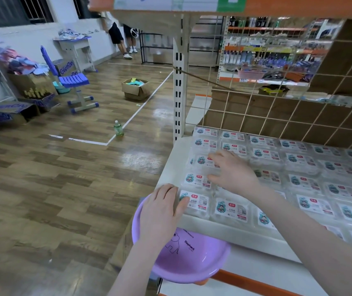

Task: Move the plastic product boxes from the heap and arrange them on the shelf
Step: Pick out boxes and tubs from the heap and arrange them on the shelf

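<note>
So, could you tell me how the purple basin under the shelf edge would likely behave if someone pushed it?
The purple basin looks like thin moulded plastic and empty, so it is probably light and would slide easily. Its rounded bowl overhangs the lower ledge, so a push could tip it off. The left hand rests above its rim.

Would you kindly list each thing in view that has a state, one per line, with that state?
Plastic product boxes: lids closed, lying flat in rows on the shelf.
Left hand: fingers straight, resting on the front corner box.
Right hand: fingers spread, pressing flat on the boxes, no grip.
Purple basin: upright, empty.
Green bottle: upright on the floor.
Cardboard box: flaps open.
</note>
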### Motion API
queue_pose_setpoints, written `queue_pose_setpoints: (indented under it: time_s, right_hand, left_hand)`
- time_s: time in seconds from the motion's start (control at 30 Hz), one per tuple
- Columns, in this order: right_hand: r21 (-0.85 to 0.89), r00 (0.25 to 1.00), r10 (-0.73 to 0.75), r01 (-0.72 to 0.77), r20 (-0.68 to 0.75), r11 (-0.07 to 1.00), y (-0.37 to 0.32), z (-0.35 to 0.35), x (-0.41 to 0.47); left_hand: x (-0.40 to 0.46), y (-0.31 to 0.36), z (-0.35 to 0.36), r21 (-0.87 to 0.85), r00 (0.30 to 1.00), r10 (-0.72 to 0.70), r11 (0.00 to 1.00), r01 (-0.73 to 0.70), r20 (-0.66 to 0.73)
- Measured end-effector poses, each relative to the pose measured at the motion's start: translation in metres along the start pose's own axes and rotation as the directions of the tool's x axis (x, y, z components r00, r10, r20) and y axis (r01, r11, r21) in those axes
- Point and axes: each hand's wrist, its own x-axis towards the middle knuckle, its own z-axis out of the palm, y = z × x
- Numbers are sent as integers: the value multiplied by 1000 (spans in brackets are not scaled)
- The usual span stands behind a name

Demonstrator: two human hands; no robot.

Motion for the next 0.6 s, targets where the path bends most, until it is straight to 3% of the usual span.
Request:
queue_pose_setpoints:
  time_s: [0.27,0.6]
  right_hand:
    - [-56,995,21,-26,-93,998,-5,8,3]
    - [7,991,2,-1,-133,1000,-8,15,4]
  left_hand:
    - [2,-3,0,-4,997,31,1000,-31,66]
    - [4,-8,-10,-33,985,96,995,-93,140]
